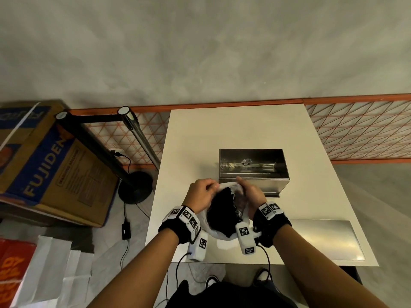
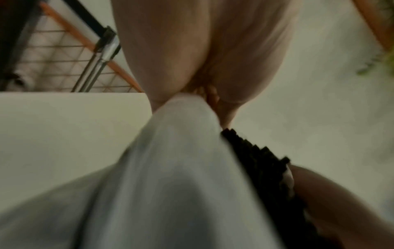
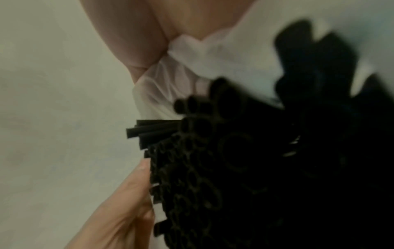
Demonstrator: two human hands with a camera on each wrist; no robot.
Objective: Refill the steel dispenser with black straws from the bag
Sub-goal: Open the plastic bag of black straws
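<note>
A clear plastic bag [image 1: 208,227] full of black straws [image 1: 222,210] stands between my hands over the white table [image 1: 244,130]. My left hand [image 1: 203,192] pinches the bag's rim on its left side. My right hand [image 1: 248,191] pinches the rim on the right, so the mouth is spread wide. The left wrist view shows the bag's film [image 2: 181,151] pinched by the fingers [image 2: 162,70], with straw ends [image 2: 255,156] beside it. Many open straw ends [image 3: 213,168] fill the right wrist view. The open-topped steel dispenser [image 1: 252,170] stands just behind the bag.
A flat steel lid [image 1: 327,238] lies on the table at the near right. Left of the table stand two barrier posts [image 1: 138,136] and a large cardboard box [image 1: 51,165]. An orange mesh fence [image 1: 360,130] runs behind. Cables [image 1: 126,230] trail on the floor.
</note>
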